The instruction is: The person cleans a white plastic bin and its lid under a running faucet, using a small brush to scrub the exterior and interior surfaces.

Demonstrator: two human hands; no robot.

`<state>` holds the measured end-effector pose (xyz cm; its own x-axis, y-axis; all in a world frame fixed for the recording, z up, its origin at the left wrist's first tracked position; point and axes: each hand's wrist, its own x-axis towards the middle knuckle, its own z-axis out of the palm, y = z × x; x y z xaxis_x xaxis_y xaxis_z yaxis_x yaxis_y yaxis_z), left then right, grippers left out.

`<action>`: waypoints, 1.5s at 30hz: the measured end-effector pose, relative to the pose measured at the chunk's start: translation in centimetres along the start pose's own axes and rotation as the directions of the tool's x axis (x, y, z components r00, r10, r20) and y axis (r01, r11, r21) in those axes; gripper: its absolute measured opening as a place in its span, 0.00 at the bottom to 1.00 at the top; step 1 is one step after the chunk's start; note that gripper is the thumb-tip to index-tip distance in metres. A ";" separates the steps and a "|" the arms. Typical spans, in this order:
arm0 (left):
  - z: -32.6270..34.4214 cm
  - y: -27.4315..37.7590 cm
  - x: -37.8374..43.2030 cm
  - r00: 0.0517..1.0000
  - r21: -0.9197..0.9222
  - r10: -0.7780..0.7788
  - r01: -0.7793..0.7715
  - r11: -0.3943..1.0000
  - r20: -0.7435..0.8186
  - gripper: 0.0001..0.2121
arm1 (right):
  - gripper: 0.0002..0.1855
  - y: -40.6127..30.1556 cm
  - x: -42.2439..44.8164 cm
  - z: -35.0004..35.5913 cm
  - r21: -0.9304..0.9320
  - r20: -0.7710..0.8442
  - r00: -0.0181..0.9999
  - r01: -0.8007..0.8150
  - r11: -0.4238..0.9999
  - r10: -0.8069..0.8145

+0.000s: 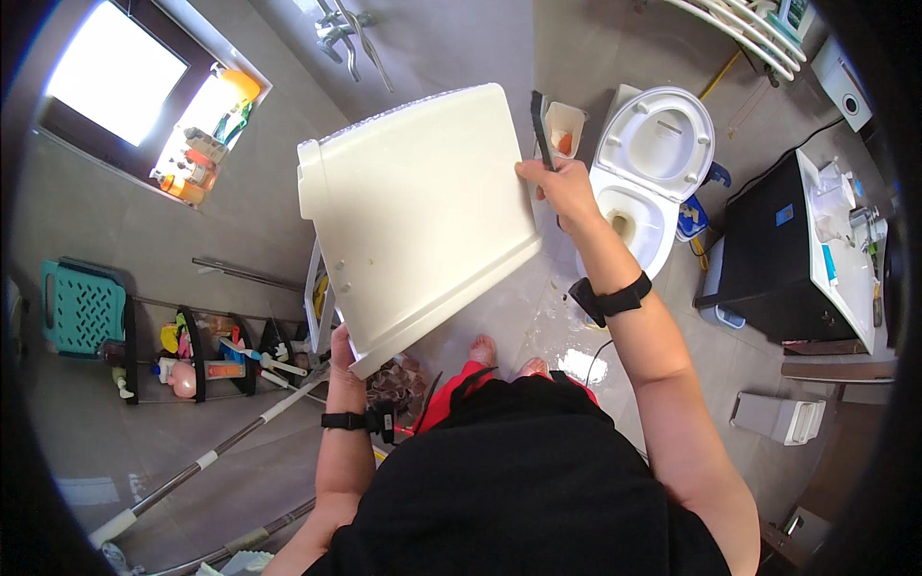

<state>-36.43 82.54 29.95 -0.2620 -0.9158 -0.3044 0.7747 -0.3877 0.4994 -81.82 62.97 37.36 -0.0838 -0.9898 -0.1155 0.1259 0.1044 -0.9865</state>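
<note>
A large off-white plastic bin or drawer (425, 209) is held up tilted before me, with a smooth broad side facing the camera. My left hand (341, 354) grips its lower left corner, the fingers partly hidden behind the edge. A dark narrow brush (542, 129) is in my right hand (564, 185), its end pointing up. The right thumb touches the bin's right edge. Small dark specks and droplets mark the plastic near its lower left. Whitish foam or droplets line the far rim.
An open toilet (641, 194) stands right of the bin, beside a small plastic container (564, 129). A black vanity (778, 252) is farther right. Metal poles (238, 439) and a wall shelf (194, 353) with bottles lie left. The tiled floor (576, 338) is wet.
</note>
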 end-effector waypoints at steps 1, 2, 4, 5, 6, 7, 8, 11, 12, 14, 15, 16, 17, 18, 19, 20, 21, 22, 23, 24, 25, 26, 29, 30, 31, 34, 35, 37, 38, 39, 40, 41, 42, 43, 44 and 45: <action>0.2 -0.1 0.1 0.999 -0.011 -0.014 0.015 1.000 0.031 0.25 | 0.16 0.1 -0.2 -0.4 0.028 0.017 1.000 -0.012 1.000 0.011; 0.3 -0.5 0.0 0.998 0.045 0.011 -0.009 0.999 -0.056 0.25 | 0.17 0.1 -0.3 -0.7 0.041 0.026 1.000 -0.016 0.999 0.015; 0.0 -0.6 0.0 0.989 0.104 0.052 -0.037 0.994 -0.140 0.25 | 0.19 0.3 -0.6 -1.3 0.009 0.025 0.999 -0.042 0.999 0.042; -0.3 -0.8 0.4 0.988 0.076 0.041 -0.030 0.997 -0.151 0.25 | 0.23 0.2 -0.3 -1.5 -0.035 0.020 0.999 -0.046 0.998 0.047; -0.9 -0.8 0.5 0.985 0.053 0.038 -0.029 0.998 -0.166 0.24 | 0.26 0.0 -0.3 -1.4 -0.073 0.022 0.998 -0.051 0.996 0.052; -1.8 -0.2 0.3 0.984 0.061 0.055 -0.045 0.997 -0.172 0.24 | 0.30 -0.7 -0.5 -0.7 -0.104 0.032 0.998 -0.054 0.993 0.057; -2.7 0.5 0.3 0.985 0.136 0.085 -0.064 0.989 -0.153 0.22 | 0.34 -1.5 -0.6 0.0 -0.153 0.007 0.997 0.082 0.985 -0.082; -2.9 0.7 0.6 0.989 0.231 0.089 -0.059 0.971 -0.121 0.17 | 0.54 -3.7 -0.6 0.1 -0.260 0.039 0.990 0.140 0.955 -0.134; -0.6 -1.8 2.0 0.984 0.197 0.056 -0.022 0.980 -0.170 0.16 | 0.60 -2.9 -0.7 -1.5 -0.397 -0.011 0.980 0.178 0.901 -0.198; -0.8 -1.1 1.5 0.984 0.181 0.040 -0.007 0.983 -0.176 0.16 | 0.68 -3.2 -0.8 -0.6 -0.490 0.008 0.960 0.247 0.836 -0.280; -1.0 -0.7 1.1 0.983 0.174 0.033 -0.001 0.985 -0.182 0.17 | 0.73 -3.3 -0.9 0.0 -0.532 0.018 0.948 0.279 0.799 -0.319; 1.7 -1.8 1.3 0.976 0.201 0.115 -0.077 0.977 -0.187 0.17 | 0.71 -3.2 -0.9 -0.1 -0.490 -0.004 0.953 0.261 0.832 -0.302; 1.6 -2.3 1.7 0.976 0.225 0.119 -0.076 0.971 -0.184 0.18 | 0.68 -2.8 -1.3 -0.4 -0.439 -0.016 0.959 0.247 0.864 -0.283; 2.1 -2.0 1.4 0.973 0.261 0.139 -0.088 0.961 -0.186 0.19 | 0.65 -3.1 -1.8 0.2 -0.371 -0.019 0.963 0.241 0.897 -0.267; 2.6 -1.7 1.1 0.970 0.297 0.159 -0.099 0.950 -0.185 0.20 | 0.62 -3.5 -2.4 0.8 -0.301 -0.023 0.967 0.234 0.924 -0.252; 3.1 -1.9 1.2 0.951 0.394 0.236 -0.143 0.908 -0.199 0.21 | 0.56 -2.8 -2.1 0.5 -0.212 -0.015 0.996 0.079 0.974 -0.084; 3.8 -2.0 1.2 0.934 0.463 0.288 -0.165 0.871 -0.209 0.21 | 0.51 -2.6 -2.0 0.1 -0.116 0.006 0.999 -0.047 0.992 0.048; 4.4 -2.1 1.3 0.915 0.530 0.339 -0.179 0.829 -0.220 0.22 | 0.46 -2.1 -1.8 -0.5 -0.026 0.027 0.983 -0.180 0.983 0.181; 5.0 -2.3 1.3 0.893 0.595 0.388 -0.187 0.781 -0.230 0.23 | 0.44 -1.2 -1.5 -1.1 -0.010 0.057 0.966 -0.253 0.968 0.253; 5.5 -2.4 1.6 0.833 0.757 0.535 -0.257 0.601 -0.143 0.23 | 0.42 0.0 -1.2 -2.0 -0.014 0.101 0.947 -0.305 0.952 0.305; 6.3 -2.3 1.9 0.786 0.862 0.616 -0.285 0.419 -0.040 0.24 | 0.40 1.3 -0.8 -2.8 -0.026 0.146 0.932 -0.332 0.943 0.333; 7.7 -2.0 2.1 0.732 0.942 0.669 -0.301 0.151 0.127 0.25 | 0.38 2.5 -0.8 -3.2 -0.031 0.197 0.917 -0.349 0.937 0.348; 12.0 1.3 3.0 0.593 0.742 0.495 -0.292 -0.603 0.636 0.28 | 0.32 3.6 -1.2 -1.6 0.126 0.410 0.829 -0.465 0.876 0.380; 13.0 2.4 3.6 0.583 0.678 0.439 -0.285 -0.677 0.683 0.28 | 0.30 4.0 -1.0 -0.6 0.149 0.436 0.815 -0.484 0.862 0.382; 13.1 3.1 4.1 0.671 0.639 0.336 -0.268 -0.721 0.661 0.27 | 0.29 4.6 -0.8 0.7 0.113 0.415 0.820 -0.476 0.872 0.394; 11.3 5.1 9.0 0.720 0.620 0.246 -0.314 -0.719 0.649 0.26 | 0.22 6.0 3.3 3.2 0.136 0.347 0.875 -0.403 0.905 0.338; 10.2 6.0 10.2 0.708 0.621 0.251 -0.326 -0.713 0.660 0.26 | 0.19 6.8 4.7 4.0 0.147 0.325 0.887 -0.390 0.909 0.328; 7.7 7.6 12.9 0.680 0.623 0.264 -0.357 -0.696 0.684 0.26 | 0.16 8.5 7.6 4.5 0.139 0.276 0.904 -0.373 0.917 0.326; 6.6 8.7 14.0 0.682 0.627 0.271 -0.348 -0.696 0.680 0.26 | 0.15 9.3 9.2 4.7 0.127 0.253 0.909 -0.370 0.920 0.331; 5.6 9.4 15.2 0.685 0.641 0.282 -0.347 -0.685 0.672 0.27 | 0.15 10.5 10.5 4.4 0.070 0.213 0.911 -0.374 0.925 0.352; 4.7 10.4 16.2 0.690 0.650 0.289 -0.341 -0.679 0.664 0.27 | 0.15 11.0 11.7 5.1 0.039 0.197 0.908 -0.383 0.923 0.369; 3.7 11.7 17.3 0.693 0.636 0.267 -0.349 -0.689 0.669 0.26 | 0.15 11.3 12.8 5.6 0.007 0.177 0.907 -0.390 0.921 0.383; 2.8 13.5 18.4 0.697 0.618 0.244 -0.351 -0.704 0.674 0.26 | 0.15 11.1 13.8 6.8 -0.046 0.141 0.897 -0.416 0.908 0.418; 2.2 15.3 20.0 0.685 0.605 0.239 -0.359 -0.710 0.688 0.26 | 0.15 11.0 15.2 7.3 -0.099 0.096 0.890 -0.437 0.894 0.445; 1.6 17.0 21.5 0.675 0.594 0.235 -0.366 -0.717 0.700 0.25 | 0.15 11.6 16.9 8.1 -0.109 0.088 0.888 -0.442 0.890 0.451; 1.1 18.7 22.9 0.664 0.582 0.230 -0.374 -0.722 0.712 0.25 | 0.15 11.8 18.4 9.2 -0.117 0.079 0.886 -0.448 0.886 0.458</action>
<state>-28.55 54.20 33.23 -0.4055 -0.7718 0.4898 -0.7964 0.5613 0.2250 -72.79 45.07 24.70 0.0614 -0.8363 -0.5448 0.0330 0.5472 -0.8363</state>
